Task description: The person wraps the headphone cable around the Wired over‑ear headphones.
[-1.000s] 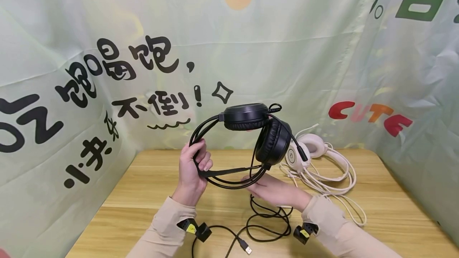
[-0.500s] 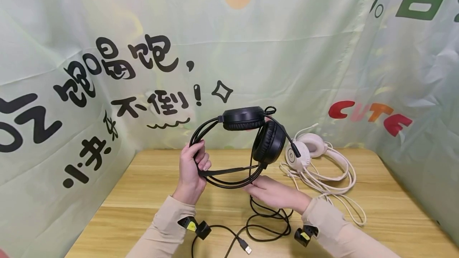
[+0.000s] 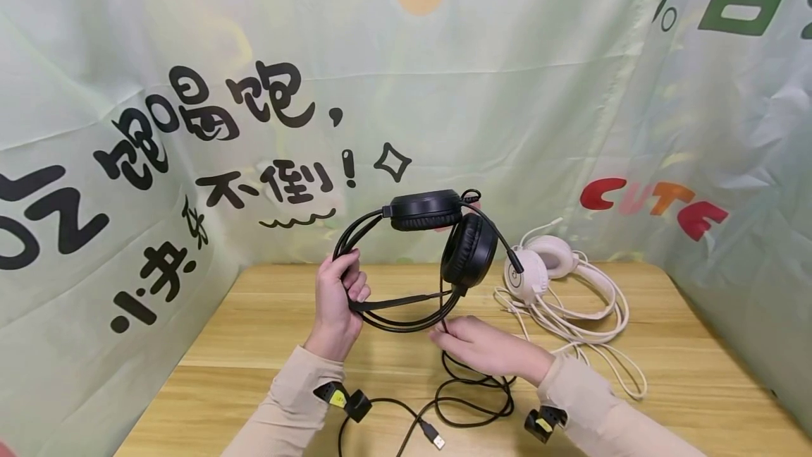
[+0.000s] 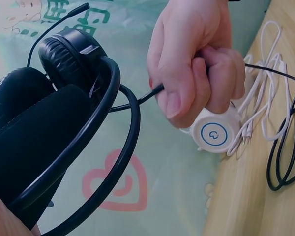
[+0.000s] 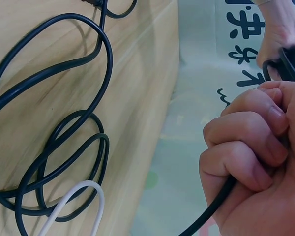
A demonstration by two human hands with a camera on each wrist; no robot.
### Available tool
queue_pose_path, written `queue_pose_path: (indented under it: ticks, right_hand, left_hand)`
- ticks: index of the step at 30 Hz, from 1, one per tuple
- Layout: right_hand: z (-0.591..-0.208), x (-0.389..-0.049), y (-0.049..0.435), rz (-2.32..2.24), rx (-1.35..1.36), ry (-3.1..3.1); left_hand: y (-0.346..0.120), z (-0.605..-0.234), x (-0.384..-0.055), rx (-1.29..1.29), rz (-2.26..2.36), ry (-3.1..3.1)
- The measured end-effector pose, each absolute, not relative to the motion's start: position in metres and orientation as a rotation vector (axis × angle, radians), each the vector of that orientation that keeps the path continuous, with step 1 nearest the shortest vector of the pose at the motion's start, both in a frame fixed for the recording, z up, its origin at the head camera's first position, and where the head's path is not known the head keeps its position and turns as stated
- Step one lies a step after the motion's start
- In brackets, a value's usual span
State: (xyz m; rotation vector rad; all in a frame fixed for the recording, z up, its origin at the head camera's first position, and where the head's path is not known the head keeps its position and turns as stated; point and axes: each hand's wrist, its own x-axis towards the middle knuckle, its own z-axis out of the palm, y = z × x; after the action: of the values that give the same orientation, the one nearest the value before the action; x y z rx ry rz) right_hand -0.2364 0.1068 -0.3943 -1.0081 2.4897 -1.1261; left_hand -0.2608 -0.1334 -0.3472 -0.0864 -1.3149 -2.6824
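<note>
My left hand [image 3: 336,302] grips the headband of a black headset [image 3: 426,209], holding it above the table. Its two padded ear cups point up and to the right, and a thin microphone boom [image 3: 501,235] sticks out from one. Just below the headset, the fingers of my right hand [image 3: 491,350] are curled round its black cable [image 4: 151,93]. In the right wrist view, the cable [image 5: 209,211] emerges from beneath those fingers [image 5: 236,162]. The remaining cable lies in loose loops on the table, ending in a USB plug [image 3: 434,436].
A white headset [image 3: 526,277] with a tangled white cable [image 3: 609,362] lies at the back right of the wooden table [image 3: 254,344]. Printed fabric [image 3: 495,104] hangs behind and at both sides.
The black headset's ear cups have shifted slightly left, and the microphone boom with them. My right hand has moved a little down and right along the cable. My left hand has hardly moved.
</note>
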Motion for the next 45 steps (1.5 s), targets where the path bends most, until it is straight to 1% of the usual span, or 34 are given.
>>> queue_pose_path:
  ticks: [11, 22, 31, 45]
  right_hand:
    - [-0.398, -0.232, 0.11, -1.081, -1.003, 2.542]
    - [-0.397, -0.219, 0.11, -0.967, -1.132, 2.553]
    - [-0.394, -0.213, 0.112, -0.955, -1.183, 2.587]
    - [-0.391, -0.206, 0.114, -0.885, -1.187, 2.639]
  left_hand:
    - [-0.136, -0.35, -0.263, -0.059, -2.638, -1.352]
    - [-0.143, -0.356, -0.27, -0.021, -2.571, -1.365]
    - [-0.147, -0.36, -0.271, -0.011, -2.542, -1.405]
    - [-0.149, -0.366, -0.273, 0.014, -2.487, -1.471]
